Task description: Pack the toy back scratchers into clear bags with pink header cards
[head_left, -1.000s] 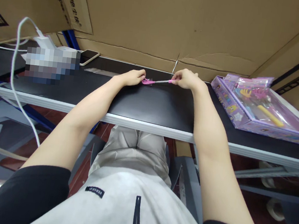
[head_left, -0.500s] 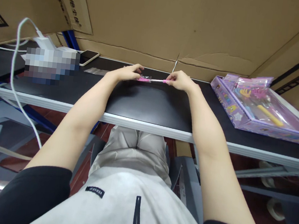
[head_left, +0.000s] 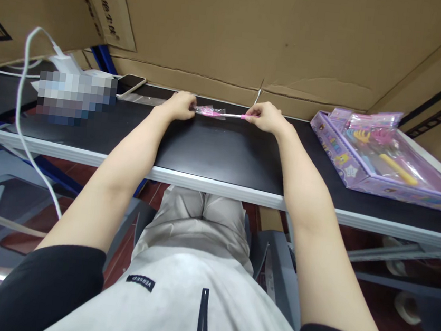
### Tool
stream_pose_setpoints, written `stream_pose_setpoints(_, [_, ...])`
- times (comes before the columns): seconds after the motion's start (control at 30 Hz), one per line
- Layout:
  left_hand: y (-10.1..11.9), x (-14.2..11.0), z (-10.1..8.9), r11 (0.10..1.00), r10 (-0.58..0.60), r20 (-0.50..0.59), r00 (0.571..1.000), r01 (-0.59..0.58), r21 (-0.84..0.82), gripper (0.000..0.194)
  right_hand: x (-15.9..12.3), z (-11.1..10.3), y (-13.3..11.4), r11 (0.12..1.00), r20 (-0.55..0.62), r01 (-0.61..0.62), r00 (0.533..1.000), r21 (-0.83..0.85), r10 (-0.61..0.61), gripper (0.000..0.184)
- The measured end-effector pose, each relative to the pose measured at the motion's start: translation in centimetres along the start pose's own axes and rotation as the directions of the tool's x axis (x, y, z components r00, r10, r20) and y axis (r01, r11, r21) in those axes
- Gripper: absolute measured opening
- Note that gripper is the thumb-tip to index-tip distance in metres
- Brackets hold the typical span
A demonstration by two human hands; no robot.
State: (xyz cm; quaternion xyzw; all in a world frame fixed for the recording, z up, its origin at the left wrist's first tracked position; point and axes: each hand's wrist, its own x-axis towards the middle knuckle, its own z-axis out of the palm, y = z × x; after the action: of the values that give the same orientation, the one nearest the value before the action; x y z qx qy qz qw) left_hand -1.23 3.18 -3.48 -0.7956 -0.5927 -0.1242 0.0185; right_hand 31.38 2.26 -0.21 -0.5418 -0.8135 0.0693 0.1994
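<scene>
A thin pink-and-white stick-like toy (head_left: 221,114) stretches between my hands over the far part of the black tabletop (head_left: 221,155). Its left, pink end lies inside a small clear plastic sleeve (head_left: 209,111). My left hand (head_left: 180,105) is closed, pinching the left end of that sleeve. My right hand (head_left: 266,117) is closed on the pink tip at the stick's right end. Both forearms reach forward over the table's white front edge.
A purple tray of packaged pink toys (head_left: 380,157) sits at the right. More clear sleeves (head_left: 142,100) lie left of my left hand, near a phone (head_left: 131,85). A white charger and cable (head_left: 28,85) hang at the left. Cardboard boxes (head_left: 259,32) wall the back.
Both hands have shifted left and slightly farther back along the table. The stick's pink end now sits inside the clear sleeve, which my left hand pinches farther to the left.
</scene>
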Motion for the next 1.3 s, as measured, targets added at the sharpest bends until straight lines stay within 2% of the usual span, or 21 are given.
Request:
stream_pose_setpoints(0.2, [0.8,0.3,0.8,0.995,0.095,-0.046,0.994,-0.095,0.001,0.044,-0.2,0.4,-0.9,0.999,-0.007,0.045,0.999,0.03,-0.045,0.035])
stream_pose_setpoints(0.4, [0.6,0.5,1.1,0.992,0.129,-0.078,0.989,-0.129,0.003,0.04,-0.9,0.3,-2.7,1.0,0.002,0.0,1.0,0.022,0.0,0.03])
stream_pose_setpoints(0.57, [2.1,0.2,0.9,0.99,0.143,-0.053,0.988,-0.141,0.029,0.029,-1.4,0.0,-3.3,0.999,-0.007,0.012,1.0,0.041,-0.012,0.03])
stream_pose_setpoints(0.73, [3.4,0.0,1.1,0.986,0.163,-0.077,0.984,-0.161,0.038,0.021,-1.1,0.3,-3.0,0.991,0.0,0.088,0.996,0.097,-0.088,0.036])
stream_pose_setpoints(0.97, [3.8,-0.2,1.1,0.982,0.187,-0.091,0.978,-0.182,0.056,0.022,-0.5,0.7,-2.2,0.975,0.018,0.17,0.985,0.146,-0.174,0.043])
stream_pose_setpoints(1.3, [5.5,-0.4,1.2,0.967,0.255,-0.111,0.961,-0.255,0.017,0.03,-1.3,1.5,-5.4,0.98,0.039,0.173,0.983,0.099,-0.178,0.044])
